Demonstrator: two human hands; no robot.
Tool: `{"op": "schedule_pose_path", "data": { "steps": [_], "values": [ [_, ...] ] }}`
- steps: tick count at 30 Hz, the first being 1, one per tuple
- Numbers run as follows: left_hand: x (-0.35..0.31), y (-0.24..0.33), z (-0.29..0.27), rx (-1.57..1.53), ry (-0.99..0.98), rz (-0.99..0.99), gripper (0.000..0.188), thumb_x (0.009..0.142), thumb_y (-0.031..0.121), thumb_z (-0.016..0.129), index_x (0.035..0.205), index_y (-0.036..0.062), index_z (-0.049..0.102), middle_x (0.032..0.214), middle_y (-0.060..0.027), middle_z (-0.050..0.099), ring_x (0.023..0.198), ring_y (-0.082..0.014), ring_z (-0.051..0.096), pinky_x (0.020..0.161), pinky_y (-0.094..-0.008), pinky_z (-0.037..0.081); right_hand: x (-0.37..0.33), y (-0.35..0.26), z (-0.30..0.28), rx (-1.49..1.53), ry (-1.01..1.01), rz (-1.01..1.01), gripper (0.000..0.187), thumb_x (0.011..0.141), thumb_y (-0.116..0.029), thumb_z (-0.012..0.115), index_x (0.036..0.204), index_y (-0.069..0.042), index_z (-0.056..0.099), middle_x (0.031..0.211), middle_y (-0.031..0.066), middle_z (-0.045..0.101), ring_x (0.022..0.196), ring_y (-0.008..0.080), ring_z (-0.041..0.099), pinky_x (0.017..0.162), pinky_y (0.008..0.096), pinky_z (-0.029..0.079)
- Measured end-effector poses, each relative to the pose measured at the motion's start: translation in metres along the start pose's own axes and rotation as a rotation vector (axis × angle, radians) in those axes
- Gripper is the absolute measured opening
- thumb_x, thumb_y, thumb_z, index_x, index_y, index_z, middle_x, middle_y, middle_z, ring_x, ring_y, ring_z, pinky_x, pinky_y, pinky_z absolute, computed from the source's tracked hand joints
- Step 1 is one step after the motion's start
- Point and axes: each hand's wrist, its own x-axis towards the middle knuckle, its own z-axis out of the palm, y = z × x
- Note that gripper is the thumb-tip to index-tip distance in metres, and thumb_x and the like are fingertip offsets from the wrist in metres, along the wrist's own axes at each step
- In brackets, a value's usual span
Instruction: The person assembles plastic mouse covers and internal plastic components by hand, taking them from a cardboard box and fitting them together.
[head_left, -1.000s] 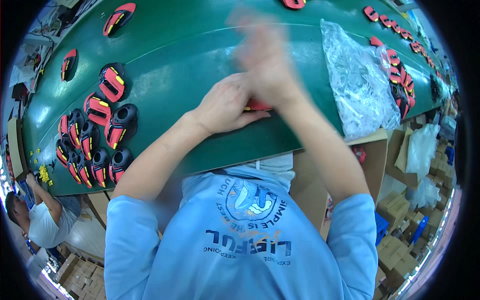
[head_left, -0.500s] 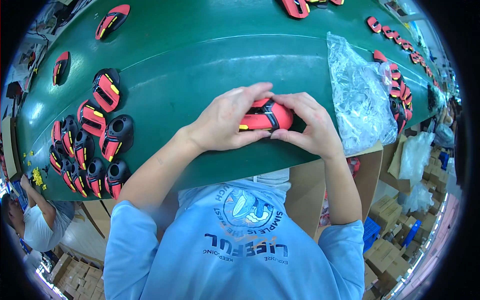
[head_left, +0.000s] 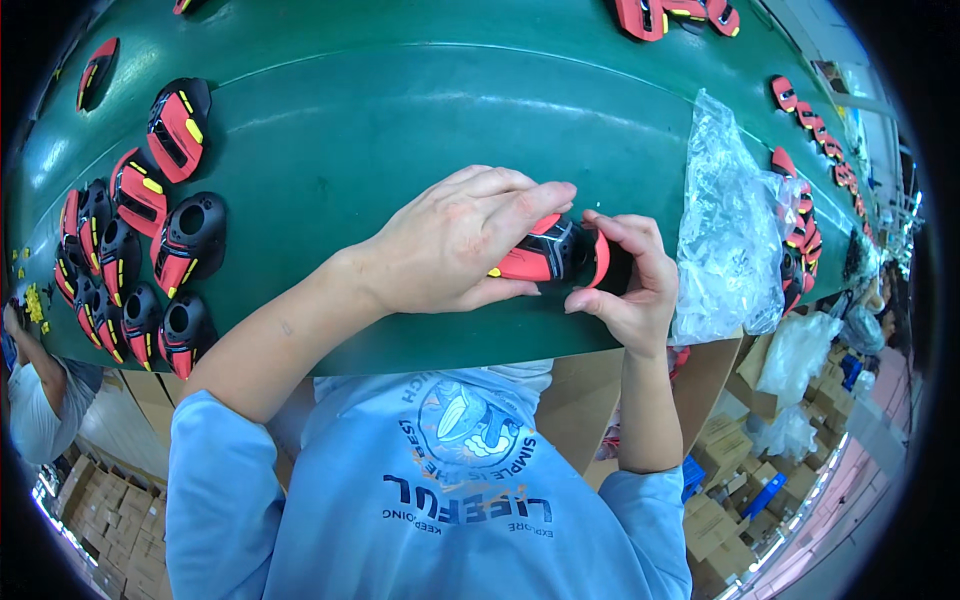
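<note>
My left hand is wrapped over a red-and-black plastic housing with yellow accents, lying low over the green table. Its palm and fingers hide much of the housing's left part. Between the fingers and thumb of my right hand is a thin curved red plastic piece, held upright at the right end of the housing. A dark gap shows between the two parts; whether they touch anywhere, I cannot tell.
A group of similar housings, several with round holes, lies on the green table at left. To the right, a clear plastic bag rests beside more red parts. Cardboard boxes stand below right. Another person is at far left.
My right hand has moved away from the housing's right end with the curved red piece, which earlier sat against it. The view has shifted, so the table's things appear displaced.
</note>
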Motion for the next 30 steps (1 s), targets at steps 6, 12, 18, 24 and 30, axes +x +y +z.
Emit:
{"op": "schedule_pose_path", "data": {
  "steps": [6, 12, 18, 24, 30],
  "values": [
    [0.0, 0.001, 0.005, -0.038, 0.041, 0.009, 0.088, 0.081, 0.029, 0.091, 0.153, 0.0059, 0.046, 0.136, -0.0149, 0.07, 0.121, -0.0367, 0.069, 0.107, -0.05, 0.052, 0.0, -0.006, 0.005, -0.048, -0.032, 0.08, 0.086, 0.056, -0.043, 0.101, 0.127, -0.003, 0.076, 0.122, 0.0039, 0.079, 0.096, 0.0196, 0.057, 0.088, 0.0342, 0.052],
    [0.001, -0.002, 0.007, -0.075, 0.069, 0.026, 0.087, 0.08, 0.028, 0.091, 0.153, 0.007, 0.048, 0.138, -0.0161, 0.069, 0.119, -0.0369, 0.069, 0.106, -0.0497, 0.053, 0.007, -0.021, 0.002, -0.411, -0.1, 0.048, 0.083, 0.055, -0.051, 0.098, 0.123, -0.007, 0.079, 0.109, -0.0013, 0.079, 0.087, 0.019, 0.053, 0.083, 0.0342, 0.047],
    [0.003, 0.002, 0.0, 0.05, 0.06, 0.156, 0.084, 0.079, 0.024, 0.09, 0.152, 0.0075, 0.051, 0.139, -0.0163, 0.067, 0.125, -0.0375, 0.067, 0.106, -0.0499, 0.054, 0.014, -0.019, -0.004, -0.617, -0.164, -0.08, 0.075, 0.058, -0.055, 0.095, 0.116, -0.009, 0.079, 0.098, -0.0016, 0.075, 0.083, 0.0209, 0.052, 0.088, 0.0363, 0.041],
    [0.0, 0.0, 0.004, 0.006, 0.011, 0.033, 0.08, 0.08, 0.022, 0.09, 0.15, 0.0062, 0.053, 0.139, -0.0197, 0.066, 0.129, -0.0392, 0.065, 0.111, -0.0506, 0.053, 0.013, -0.012, -0.004, -0.486, -0.168, -0.169, 0.072, 0.067, -0.049, 0.094, 0.124, -0.008, 0.076, 0.123, 0.0047, 0.079, 0.092, 0.0241, 0.06, 0.092, 0.0385, 0.045],
    [0.0, 0.001, 0.004, -0.012, 0.005, 0.047, 0.081, 0.08, 0.021, 0.09, 0.15, 0.0061, 0.053, 0.141, -0.0193, 0.066, 0.13, -0.0396, 0.065, 0.111, -0.0508, 0.053, 0.016, -0.021, -0.011, -0.561, -0.186, -0.166, 0.068, 0.068, -0.046, 0.093, 0.125, -0.011, 0.078, 0.122, 0.0011, 0.079, 0.086, 0.0219, 0.056, 0.086, 0.0376, 0.042]
  ]
}}
